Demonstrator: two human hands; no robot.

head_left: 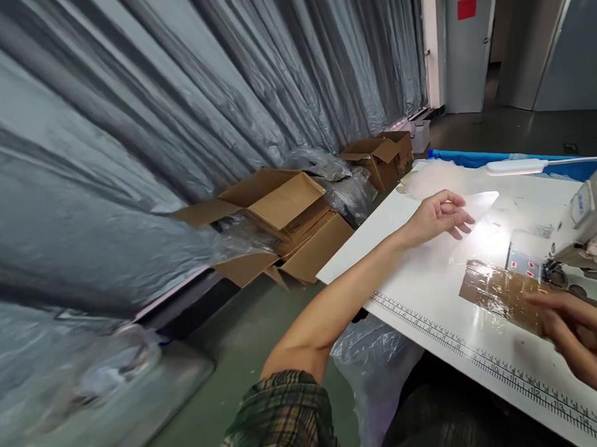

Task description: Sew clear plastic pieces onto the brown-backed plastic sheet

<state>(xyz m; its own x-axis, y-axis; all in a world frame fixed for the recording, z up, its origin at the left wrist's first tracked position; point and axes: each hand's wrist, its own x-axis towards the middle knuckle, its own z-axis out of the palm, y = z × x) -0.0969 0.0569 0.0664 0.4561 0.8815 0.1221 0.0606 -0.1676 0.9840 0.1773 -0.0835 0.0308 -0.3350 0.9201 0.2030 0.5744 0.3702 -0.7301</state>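
My left hand [443, 214] is over the far part of the white table, its fingers curled around the near end of a thin, translucent white sheet [483, 204]. The sheet tapers to a bright corner under the lamp light. Lower right, my right hand [587, 342] hovers at the near edge of a brown, tape-covered board [497, 290], index finger stretched out and thumb apart from it. This board lies flat on the table, close to the sewing machine [591, 218]. Red marks show on the machine's grey plate [523, 262].
A printed ruler [445, 342] runs along the near edge of the white table [380, 246]. Beyond the left edge, open cardboard boxes [282, 204] and clear plastic bags [346, 181] sit on the floor. A grey curtain [196, 89] hangs behind them.
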